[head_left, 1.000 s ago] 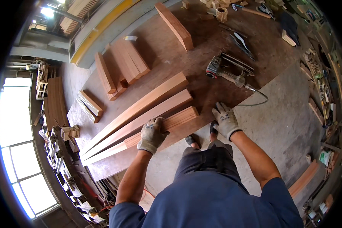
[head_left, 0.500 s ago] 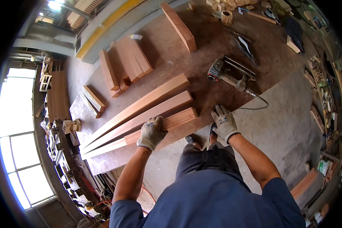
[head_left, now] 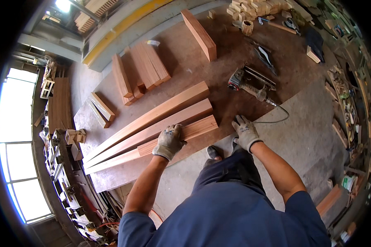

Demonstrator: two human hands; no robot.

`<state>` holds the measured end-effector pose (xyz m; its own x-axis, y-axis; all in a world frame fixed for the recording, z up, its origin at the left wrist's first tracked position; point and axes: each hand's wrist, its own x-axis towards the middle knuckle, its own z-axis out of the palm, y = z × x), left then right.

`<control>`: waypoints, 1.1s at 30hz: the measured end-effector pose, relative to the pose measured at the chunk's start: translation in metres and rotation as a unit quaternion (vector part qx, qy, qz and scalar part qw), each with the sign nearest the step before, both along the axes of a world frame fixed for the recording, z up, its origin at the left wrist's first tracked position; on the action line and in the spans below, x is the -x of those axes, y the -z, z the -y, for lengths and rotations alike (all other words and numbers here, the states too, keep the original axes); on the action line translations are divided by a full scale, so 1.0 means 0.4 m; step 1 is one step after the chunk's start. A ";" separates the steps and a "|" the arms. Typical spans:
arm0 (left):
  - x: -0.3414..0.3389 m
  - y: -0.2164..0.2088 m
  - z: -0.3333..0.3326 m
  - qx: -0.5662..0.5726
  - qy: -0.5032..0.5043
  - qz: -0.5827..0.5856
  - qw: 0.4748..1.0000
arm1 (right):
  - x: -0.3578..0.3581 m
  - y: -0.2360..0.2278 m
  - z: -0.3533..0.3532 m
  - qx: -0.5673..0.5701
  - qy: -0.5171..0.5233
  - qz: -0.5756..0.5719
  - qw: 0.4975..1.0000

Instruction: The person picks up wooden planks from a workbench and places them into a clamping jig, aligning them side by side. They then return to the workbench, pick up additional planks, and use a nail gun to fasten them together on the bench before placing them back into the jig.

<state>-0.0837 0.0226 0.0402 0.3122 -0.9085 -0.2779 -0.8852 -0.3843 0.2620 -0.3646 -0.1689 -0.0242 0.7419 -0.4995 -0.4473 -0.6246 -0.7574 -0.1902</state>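
My left hand (head_left: 170, 142), in a pale work glove, is closed over the nearest reddish wooden board (head_left: 202, 127), its fingers curled across the top. That board continues leftward as a paler strip (head_left: 117, 161); how the two meet is unclear. Just beyond lie two more long wooden boards, a middle one (head_left: 181, 119) and a farther one (head_left: 173, 101), fanning out toward the right. My right hand (head_left: 246, 132), gloved too, rests with fingers spread at the near edge of the brown worktable (head_left: 231, 111), holding nothing.
A nail gun (head_left: 251, 82) with an air hose (head_left: 282, 117) lies right of the boards. Beyond it are pliers (head_left: 264, 57) and a hammer (head_left: 282, 28). Shorter wooden blocks (head_left: 146, 68) and a single thick board (head_left: 200, 35) sit farther back. Cluttered shelving (head_left: 66, 177) stands at left.
The whole view has shifted slightly. Both hands keep nearly the same places, the left on the nearest board and the right at the table edge.
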 end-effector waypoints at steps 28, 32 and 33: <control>0.187 0.013 0.239 0.101 0.020 -0.037 0.994 | -0.028 -0.056 0.362 0.077 0.062 0.189 0.977; 0.185 0.030 0.237 0.114 0.020 -0.036 0.993 | -0.063 0.024 0.413 0.097 0.072 0.048 0.991; 0.186 0.030 0.237 0.115 0.020 -0.037 0.992 | -0.066 0.062 0.419 0.116 0.068 0.034 0.990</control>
